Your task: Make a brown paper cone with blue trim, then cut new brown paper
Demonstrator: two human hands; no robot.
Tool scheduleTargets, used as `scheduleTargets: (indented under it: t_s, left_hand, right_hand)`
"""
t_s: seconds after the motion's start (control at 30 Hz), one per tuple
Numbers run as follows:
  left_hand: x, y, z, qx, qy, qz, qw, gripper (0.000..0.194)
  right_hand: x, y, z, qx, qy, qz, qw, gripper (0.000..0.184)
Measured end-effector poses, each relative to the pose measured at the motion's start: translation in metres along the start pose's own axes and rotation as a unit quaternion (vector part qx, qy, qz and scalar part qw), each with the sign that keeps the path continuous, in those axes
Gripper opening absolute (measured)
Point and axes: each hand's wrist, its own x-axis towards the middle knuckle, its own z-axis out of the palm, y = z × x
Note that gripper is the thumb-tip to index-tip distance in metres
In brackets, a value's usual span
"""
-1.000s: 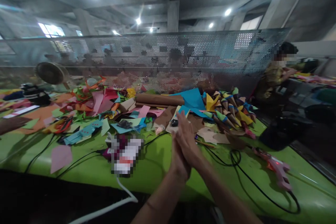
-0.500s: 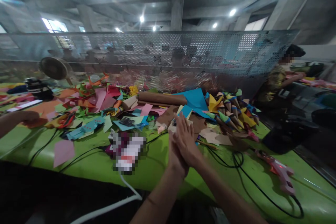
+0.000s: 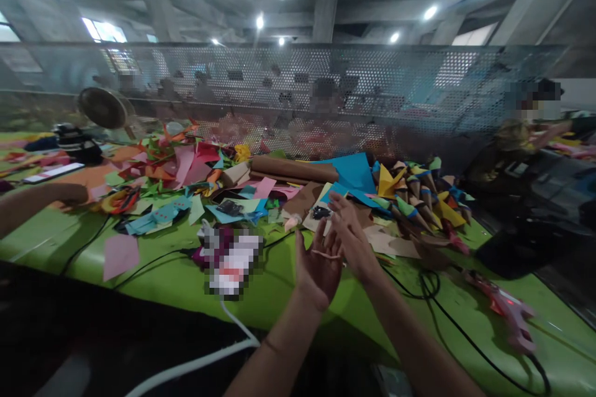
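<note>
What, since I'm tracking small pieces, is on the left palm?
A thin pale strand lies across the open left hand; whatever is directly beneath the strand is covered and can't be seen.

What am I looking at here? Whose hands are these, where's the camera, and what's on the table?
There's no robot here: these are a person's bare hands, seen by a camera worn on that person's head, looking forward and down. The left hand is palm up, with a thin pale strand across it; its material is unclear. The right hand is close beside it, fingers extended. On the green table lie coloured paper, a brown roll, paper cones and a pink glue gun. At far left is another person's hand.
</note>
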Motion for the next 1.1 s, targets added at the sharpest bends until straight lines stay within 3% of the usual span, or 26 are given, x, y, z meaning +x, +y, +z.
scheduleTargets:
  t_s: [0.13,0.23,0.47,0.57,0.6,0.67,0.77,0.83,0.87,0.93,1.0,1.03,1.1]
  left_hand:
    - [0.003,0.005,0.002,-0.022,0.01,-0.004,1.0,0.057]
    - [0.003,0.007,0.005,0.008,0.02,-0.007,1.0,0.058]
    - [-0.001,0.007,0.017,0.104,0.014,-0.014,0.994,0.065]
    - [0.002,0.011,0.007,0.247,0.022,0.033,0.968,0.052]
    - [0.003,0.012,0.001,0.321,0.028,0.067,0.944,0.046]
    - [0.005,0.016,-0.013,0.489,0.034,0.145,0.859,0.04]
    - [0.005,0.018,-0.031,0.715,0.022,0.176,0.677,0.049]
    - [0.003,0.017,-0.037,0.799,0.003,0.164,0.578,0.058]
    - [0.002,0.016,-0.039,0.824,-0.006,0.155,0.546,0.06]
    - [0.002,0.014,-0.04,0.849,-0.014,0.14,0.509,0.057]
    - [0.005,0.012,-0.04,0.845,-0.012,0.131,0.519,0.049]
    - [0.007,0.012,-0.04,0.824,-0.013,0.132,0.551,0.045]
    - [0.01,0.013,-0.041,0.739,-0.022,0.133,0.66,0.035]
  right_hand:
    - [-0.015,0.004,-0.015,-0.023,-0.073,-0.014,0.997,0.029]
    - [-0.025,0.008,-0.018,-0.066,-0.094,-0.029,0.993,0.014]
    - [-0.032,0.012,-0.017,-0.014,-0.058,0.001,0.998,0.009]
    - [-0.032,0.017,-0.029,0.032,-0.019,0.046,0.998,0.011]
    - [-0.033,0.019,-0.034,0.04,-0.001,0.063,0.997,0.012]
    - [-0.035,0.026,-0.045,0.043,0.023,0.097,0.994,0.015]
    - [-0.042,0.037,-0.055,0.053,0.033,0.131,0.989,0.018]
    - [-0.048,0.044,-0.057,0.065,0.038,0.149,0.986,0.019]
    - [-0.05,0.046,-0.057,0.069,0.043,0.158,0.984,0.02]
    - [-0.054,0.049,-0.056,0.069,0.051,0.172,0.981,0.021]
    - [-0.056,0.05,-0.056,0.072,0.056,0.18,0.979,0.023]
    - [-0.057,0.049,-0.056,0.077,0.058,0.182,0.979,0.024]
    - [-0.058,0.049,-0.057,0.089,0.063,0.186,0.976,0.025]
